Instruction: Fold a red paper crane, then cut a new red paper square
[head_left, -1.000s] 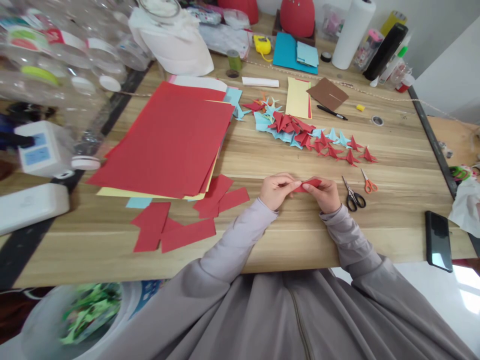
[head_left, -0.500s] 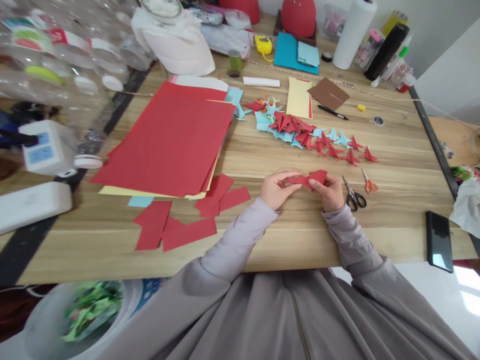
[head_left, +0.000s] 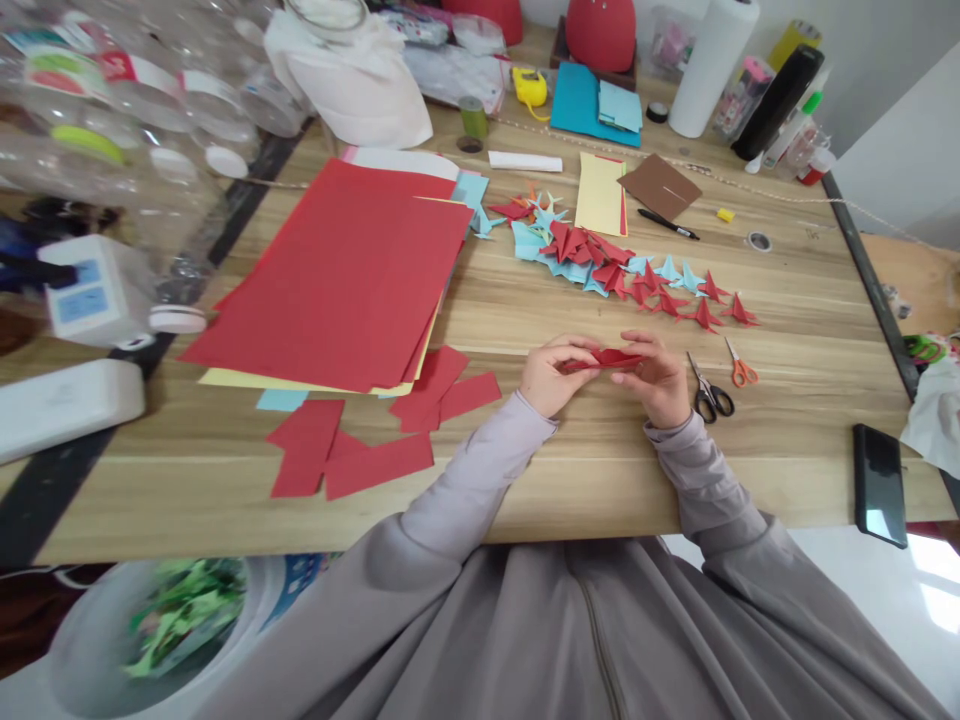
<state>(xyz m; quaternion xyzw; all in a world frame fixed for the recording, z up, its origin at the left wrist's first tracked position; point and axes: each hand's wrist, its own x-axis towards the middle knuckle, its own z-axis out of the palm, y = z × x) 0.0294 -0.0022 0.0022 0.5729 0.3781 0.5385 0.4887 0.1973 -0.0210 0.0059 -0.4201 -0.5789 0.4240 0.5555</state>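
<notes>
A small folded red paper [head_left: 616, 358] is held between both hands above the wooden table. My left hand [head_left: 553, 374] pinches its left end between thumb and fingers. At its right end, my right hand [head_left: 654, 378] holds it between the thumb below and the fingers above. Beyond the hands lie several folded red paper shapes [head_left: 705, 316] and light blue ones [head_left: 667, 268]. Black-handled scissors [head_left: 712, 400] and orange-handled scissors [head_left: 742, 372] rest right of my right hand. Cut red paper pieces [head_left: 381, 466] lie to the left, by my left forearm.
A stack of red sheets [head_left: 345, 280] covers the left of the table [head_left: 600, 490]. Yellow strips [head_left: 598, 195], a brown card [head_left: 660, 187] and a black pen [head_left: 669, 224] lie farther back. A phone [head_left: 879, 485] is at the right; plastic bottles [head_left: 150, 100] crowd the upper left.
The red paper has turned so that it shows a thin edge instead of a broad face. My right hand's fingers have lifted and moved to its far side, with the thumb below.
</notes>
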